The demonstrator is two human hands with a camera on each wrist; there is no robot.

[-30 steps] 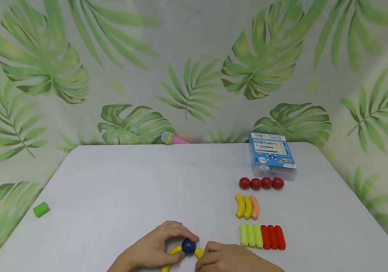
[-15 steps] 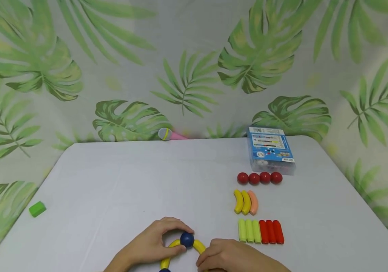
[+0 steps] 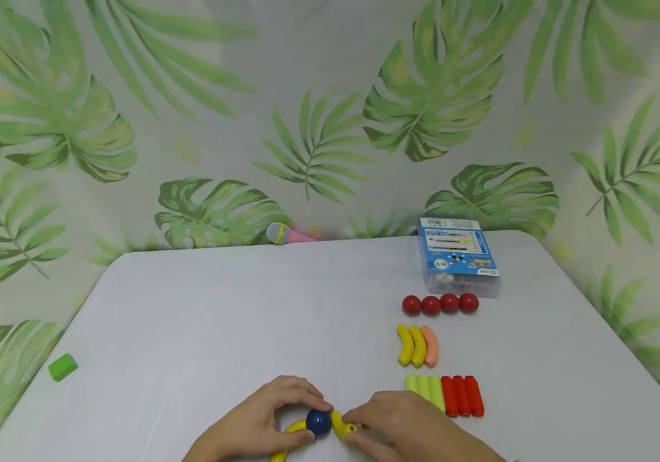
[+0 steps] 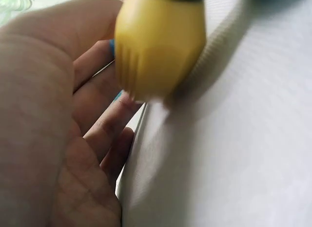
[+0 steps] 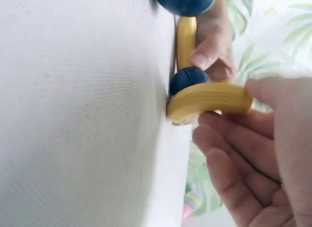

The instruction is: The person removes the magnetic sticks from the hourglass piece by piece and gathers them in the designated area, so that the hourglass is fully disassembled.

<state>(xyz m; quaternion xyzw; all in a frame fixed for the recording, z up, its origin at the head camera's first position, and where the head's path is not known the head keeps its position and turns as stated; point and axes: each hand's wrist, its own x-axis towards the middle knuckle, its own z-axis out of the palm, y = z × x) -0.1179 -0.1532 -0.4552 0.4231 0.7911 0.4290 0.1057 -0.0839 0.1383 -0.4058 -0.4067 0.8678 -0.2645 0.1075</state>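
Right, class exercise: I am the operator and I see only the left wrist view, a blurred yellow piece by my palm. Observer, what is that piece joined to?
Observer: The head view shows that curved yellow piece meeting a dark blue ball, with the left hand round them.
Operator: And the other hand?
Observer: The right hand pinches a second curved yellow piece whose end meets the same ball.
Operator: Is anything else joined on?
Observer: The right wrist view shows a second blue ball at the far end of the left piece.
Operator: Any spare parts?
Observer: Four red balls lie in a row further back.
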